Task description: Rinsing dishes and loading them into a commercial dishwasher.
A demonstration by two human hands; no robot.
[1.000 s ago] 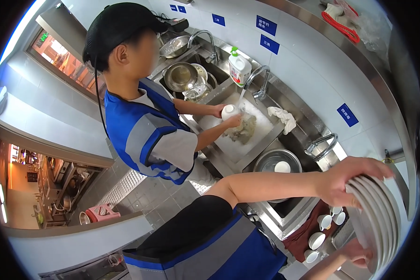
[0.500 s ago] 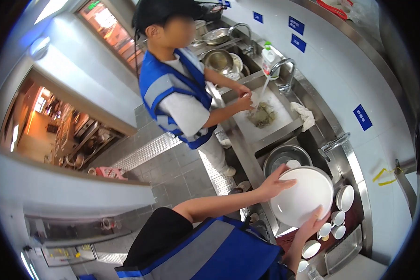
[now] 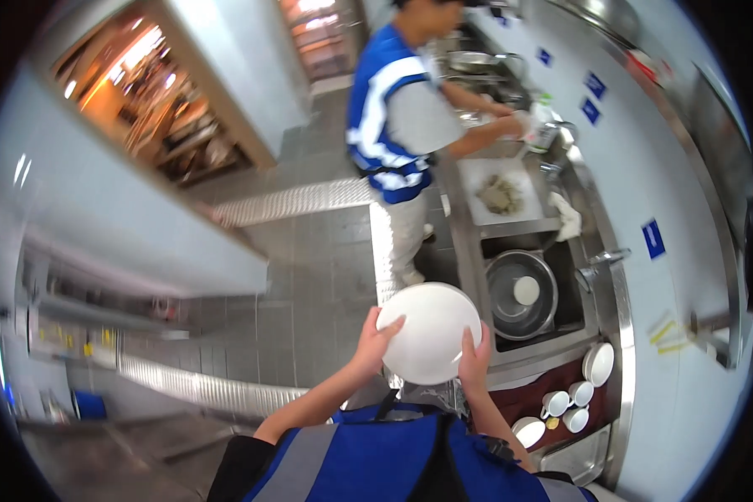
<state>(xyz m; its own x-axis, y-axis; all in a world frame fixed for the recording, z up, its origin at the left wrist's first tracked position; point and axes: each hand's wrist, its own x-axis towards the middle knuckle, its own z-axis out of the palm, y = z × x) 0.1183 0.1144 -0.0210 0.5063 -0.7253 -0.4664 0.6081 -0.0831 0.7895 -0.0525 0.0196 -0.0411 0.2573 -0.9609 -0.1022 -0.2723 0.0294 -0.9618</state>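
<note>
A round white plate [image 3: 432,333] is held level in front of my vest, out over the floor beside the sink counter. My left hand [image 3: 376,341] grips its left rim with the thumb on top. On the right rim my right hand [image 3: 474,356] closes the same way. A double edge showed at the rim a moment ago, so more plates may lie beneath; I cannot tell now. Nearest on the right, a large metal basin [image 3: 500,311] sits in a sink with a small white cup or bowl [image 3: 526,290] inside.
White cups [image 3: 555,404] and bowls [image 3: 598,365] stand on a dark red mat [image 3: 512,385], near a metal tray [image 3: 579,458]. Ahead, a co-worker [image 3: 410,109] in a blue vest works at another sink [image 3: 477,180] holding greenish scraps. A white cloth [image 3: 567,216] hangs by the taps.
My hands have carried the plate left, away from the counter, to in front of my body. My view has turned. The co-worker's hands have lifted from the water stream toward the bottle.
</note>
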